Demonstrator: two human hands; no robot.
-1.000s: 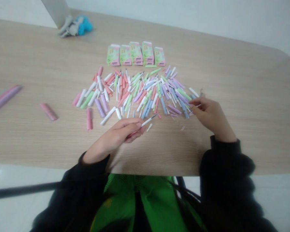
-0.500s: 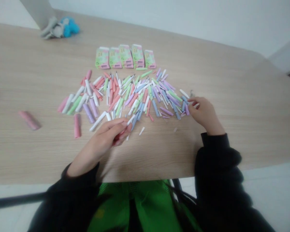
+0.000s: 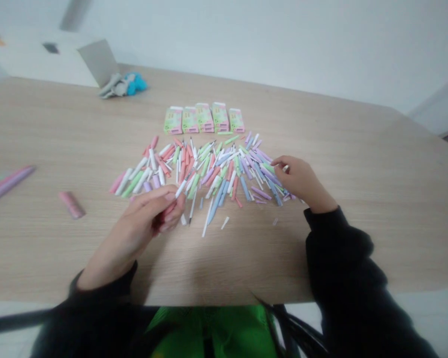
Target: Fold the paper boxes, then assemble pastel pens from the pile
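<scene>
My left hand (image 3: pixel 155 211) pinches a slim white pen piece (image 3: pixel 181 187) with a dark tip, pointing up and away over the front left of a pile. The pile holds many loose pen parts, among them white sticks, purple tubes (image 3: pixel 261 193), green tubes, red tubes and blue tubes (image 3: pixel 218 195). At the pile's right edge, my right hand (image 3: pixel 296 179) has its fingers curled and its fingertips touching or just above purple and green parts. Whatever lies between those fingertips is hidden.
Small green and pink boxes (image 3: pixel 173 121) stand in a row behind the pile. A grey and blue cloth-like bundle (image 3: pixel 123 85) lies at the back left. Towards the left are a pink cylinder (image 3: pixel 72 205) and long purple and pink sticks (image 3: pixel 9 185). Small clear bits (image 3: pixel 225 223) lie in front.
My view has tipped upward and turned left. My left hand has shifted left across the pile with the white pen piece. My right hand has moved inward from the pile's far right end.
</scene>
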